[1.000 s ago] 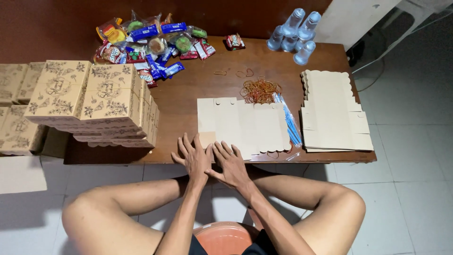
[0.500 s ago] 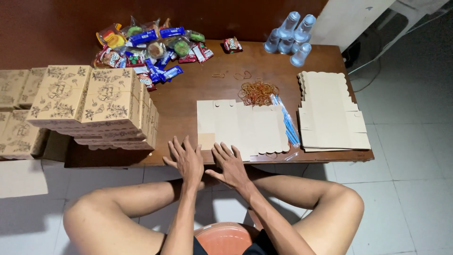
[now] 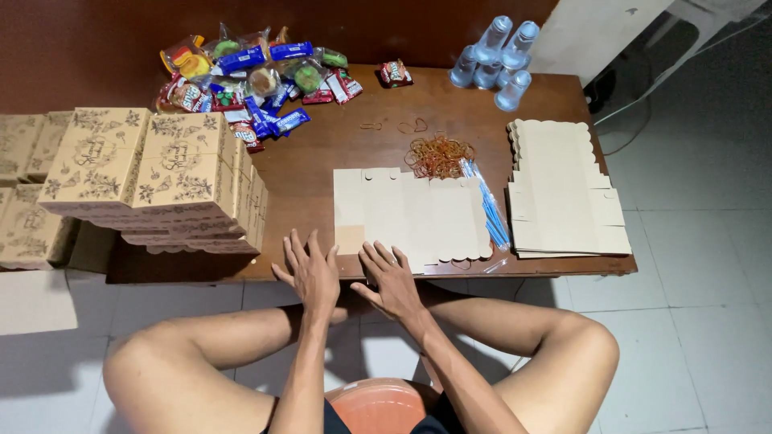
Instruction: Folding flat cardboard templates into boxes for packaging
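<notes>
Hands first: the left hand (image 3: 310,272) lies flat with its fingers spread wide at the near edge of the brown wooden table (image 3: 322,157), palm down, gripping nothing. The right hand (image 3: 392,279) sits just beside it, also open with fingers splayed, its fingertips touching the near edge of the flat cardboard box blank (image 3: 410,213) that lies unfolded in the middle of the table. Neither hand holds anything.

Just past the blank's far edge lies a tangle of rubber bands (image 3: 438,154), and along its right side a bundle of blue-and-white straws (image 3: 486,207) in clear wrap. Further right a stack of flat blanks (image 3: 563,189) with scalloped edges reaches the table's right end. At the far right corner stand several clear plastic cups of water (image 3: 497,60), close together.

On the left, folded patterned boxes (image 3: 153,173) are stacked in piles, with more of them running off towards the left edge of view. Behind these, at the far side of the table, a heap of wrapped snacks (image 3: 249,76) in bright packets is spread out, one small red packet (image 3: 395,73) lying apart from it.

The person sits low on an orange stool (image 3: 378,406), bare knees spread to either side, over a white tiled floor (image 3: 700,321)
</notes>
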